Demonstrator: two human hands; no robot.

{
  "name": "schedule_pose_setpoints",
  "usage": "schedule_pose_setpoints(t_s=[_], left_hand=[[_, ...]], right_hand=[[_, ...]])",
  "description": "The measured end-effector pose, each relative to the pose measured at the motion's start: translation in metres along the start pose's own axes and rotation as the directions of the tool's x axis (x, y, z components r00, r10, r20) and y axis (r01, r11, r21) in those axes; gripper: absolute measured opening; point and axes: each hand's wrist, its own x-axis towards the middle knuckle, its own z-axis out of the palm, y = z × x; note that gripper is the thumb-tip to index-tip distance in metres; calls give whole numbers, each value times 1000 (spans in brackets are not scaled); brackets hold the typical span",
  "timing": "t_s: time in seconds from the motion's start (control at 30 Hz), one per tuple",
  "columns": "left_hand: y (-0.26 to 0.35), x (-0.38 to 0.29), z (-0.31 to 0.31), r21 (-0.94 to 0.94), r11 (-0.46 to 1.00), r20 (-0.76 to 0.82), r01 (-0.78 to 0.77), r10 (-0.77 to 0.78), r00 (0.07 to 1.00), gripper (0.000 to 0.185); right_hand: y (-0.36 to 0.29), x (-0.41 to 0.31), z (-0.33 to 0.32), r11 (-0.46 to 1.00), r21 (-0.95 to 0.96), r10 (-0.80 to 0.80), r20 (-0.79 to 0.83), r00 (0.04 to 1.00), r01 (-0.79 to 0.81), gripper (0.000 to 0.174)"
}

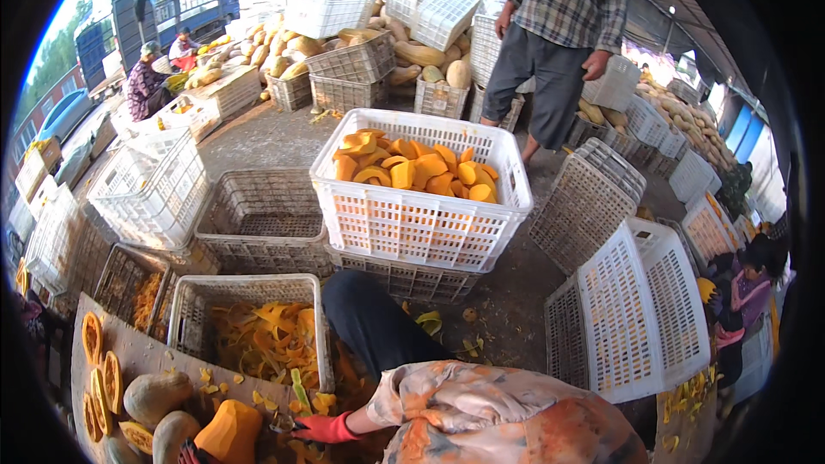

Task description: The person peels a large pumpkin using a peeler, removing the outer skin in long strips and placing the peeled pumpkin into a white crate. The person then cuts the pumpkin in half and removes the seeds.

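A peeled orange squash (231, 430) lies on the board (138, 348) at the lower left. My left hand (195, 454), in a dark and red glove, grips its lower left side and is mostly cut off by the picture's edge. Just right of the squash, my right hand (325, 428) in a red glove is closed around a small metallic tool (281, 424), apparently a peeler. Unpeeled squash (158, 396) and cut squash halves (113, 381) lie further left. Loose peel surrounds my right hand. Behind the board stands a crate (248, 280) holding orange peelings (271, 338).
Ahead, a white plastic crate (419, 225) of orange squash chunks (416, 167) rests on another crate. A person (554, 45) in a plaid shirt stands behind it. White crates (644, 309) stand at right; more crates and piled squash (419, 55) fill the background.
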Motion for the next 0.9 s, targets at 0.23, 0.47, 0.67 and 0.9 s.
schedule_pose_setpoints(t_s=[0.23,0.47,0.67,0.9], left_hand=[[131,-38,146,-393,900,311,188,-63,948,43],[138,-70,248,-404,778,455,481,-285,844,50],[116,-17,273,-664,-383,685,643,35,728,58],[133,19,86,-670,735,58,109,-95,994,43]], right_hand=[[17,20,29,979,194,-22,-189,982,59,39],[-23,22,-32,978,61,206,-258,944,-197,36],[-97,82,-119,992,53,123,-641,757,-117,37],[-114,124,-159,999,-30,4,-634,773,-30,42]])
